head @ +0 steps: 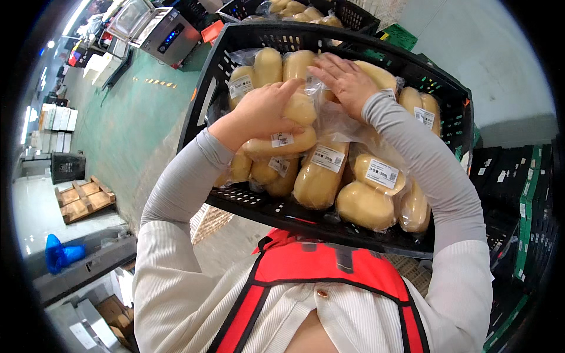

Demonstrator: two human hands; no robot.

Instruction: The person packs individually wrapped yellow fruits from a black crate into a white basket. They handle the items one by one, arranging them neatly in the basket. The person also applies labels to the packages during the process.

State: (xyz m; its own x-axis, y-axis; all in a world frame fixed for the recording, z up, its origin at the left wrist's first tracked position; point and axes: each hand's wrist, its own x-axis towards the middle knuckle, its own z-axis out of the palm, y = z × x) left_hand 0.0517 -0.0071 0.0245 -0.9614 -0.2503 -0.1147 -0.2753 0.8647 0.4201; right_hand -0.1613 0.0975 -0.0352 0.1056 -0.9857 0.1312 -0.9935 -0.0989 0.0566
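Note:
My left hand [265,115] grips a clear plastic pack of peeled, pale-yellow vegetables [302,110], its thumb and forefinger spread across the pack. Over the far middle of the black plastic crate [249,198] lies my right hand [346,81], slightly blurred. Its fingers touch clear film and packs there; whether they grip anything is hidden. Around both hands, more packs with white printed labels fill the crate. One labelled pack [321,176] lies near the crate's middle, and a two-piece pack [371,194] is to its right.
Behind the crate stands another black crate [362,20] with similar packs. Stacked black crates [499,176] rise at the right. To the far left are a metal packing machine [170,39] with its lid raised, a wooden pallet [86,198] and a blue plastic bag [62,253].

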